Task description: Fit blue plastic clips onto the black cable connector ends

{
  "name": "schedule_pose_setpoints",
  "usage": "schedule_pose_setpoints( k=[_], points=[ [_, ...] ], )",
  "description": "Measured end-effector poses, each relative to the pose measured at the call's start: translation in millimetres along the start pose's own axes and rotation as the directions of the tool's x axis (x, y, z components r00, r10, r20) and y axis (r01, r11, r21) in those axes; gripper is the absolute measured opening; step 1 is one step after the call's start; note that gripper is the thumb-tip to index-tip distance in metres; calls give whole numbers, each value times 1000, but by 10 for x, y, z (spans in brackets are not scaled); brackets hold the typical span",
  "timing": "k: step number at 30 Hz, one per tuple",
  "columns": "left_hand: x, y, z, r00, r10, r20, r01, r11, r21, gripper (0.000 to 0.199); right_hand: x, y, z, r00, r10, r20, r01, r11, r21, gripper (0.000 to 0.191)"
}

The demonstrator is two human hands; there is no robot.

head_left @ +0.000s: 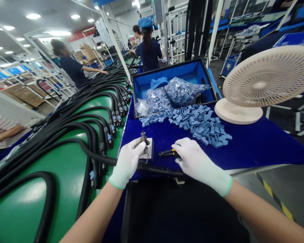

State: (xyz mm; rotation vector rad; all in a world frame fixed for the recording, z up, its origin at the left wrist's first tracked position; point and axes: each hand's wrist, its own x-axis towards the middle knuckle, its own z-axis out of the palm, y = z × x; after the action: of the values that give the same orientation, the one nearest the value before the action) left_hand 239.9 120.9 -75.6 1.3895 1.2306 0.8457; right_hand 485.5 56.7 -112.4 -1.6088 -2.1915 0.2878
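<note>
In a white glove, my left hand point(129, 158) pinches a small dark metal fitting point(143, 136) with a spring-like coil, held upright over a silver metal block point(150, 148). A black hose point(108, 159) runs from the left beneath that hand and on along the table edge. My right hand point(192, 157), also gloved, has its fingers curled round the yellow-and-black handle of a pair of pliers point(167, 152), whose dark jaws point left toward the block. Its palm side is hidden. Beyond both hands lies a pile of blue plastic clips point(202, 125).
A blue bin point(142, 86) with bagged clips point(183, 89) stands behind the pile. To the right is a beige fan point(259, 86). Many black hoses point(73, 126) cover the green bench point(68, 162) at left. Two co-workers point(149, 50) point(72, 69) stand farther back.
</note>
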Motion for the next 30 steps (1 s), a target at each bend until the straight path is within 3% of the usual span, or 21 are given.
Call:
schedule_pose_setpoints(
  k=[2,4,6,8,9,11,13,15,21,23,25,27,30],
  points=[
    [4,-11,-24,999,7,-50,-7,1000,5,48,-143,30,44,996,87,-13,-84,986,144,47],
    [-16,2,-39,991,40,-124,-35,998,43,45,-272,7,103,973,211,89,-229,894,386,58],
    [-68,35,-35,985,87,-148,-68,990,125,43,-347,-97,162,912,273,307,-411,631,659,73],
    [-139,83,-15,991,118,-58,-100,963,252,42,-348,-262,215,849,242,469,-523,263,811,78],
    [-174,109,-3,993,115,31,-119,944,309,43,-326,-349,236,840,235,490,-524,115,844,72],
    [-228,160,19,967,80,240,-172,904,392,42,-261,-488,268,847,259,464,-467,-53,883,52],
    [-249,198,33,911,36,410,-226,876,426,37,-210,-550,287,870,268,415,-406,-90,909,40],
    [-246,217,45,868,19,496,-272,854,443,29,-194,-541,298,890,235,390,-379,-92,921,41],
    [-288,197,120,829,64,555,-360,821,443,22,-203,-441,286,895,95,435,-411,-199,890,61],
    [-317,172,139,796,105,597,-427,796,429,25,-192,-425,262,901,35,432,-420,-182,889,69],
    [-314,114,140,773,122,622,-450,797,403,25,-183,-416,244,910,4,415,-413,-99,905,70],
    [-266,23,131,817,92,569,-361,852,381,40,-181,-414,244,923,33,383,-383,-9,924,64],
    [-153,-108,128,902,5,431,-172,921,349,88,-182,-409,272,935,111,337,-341,27,940,61]
  ],
)
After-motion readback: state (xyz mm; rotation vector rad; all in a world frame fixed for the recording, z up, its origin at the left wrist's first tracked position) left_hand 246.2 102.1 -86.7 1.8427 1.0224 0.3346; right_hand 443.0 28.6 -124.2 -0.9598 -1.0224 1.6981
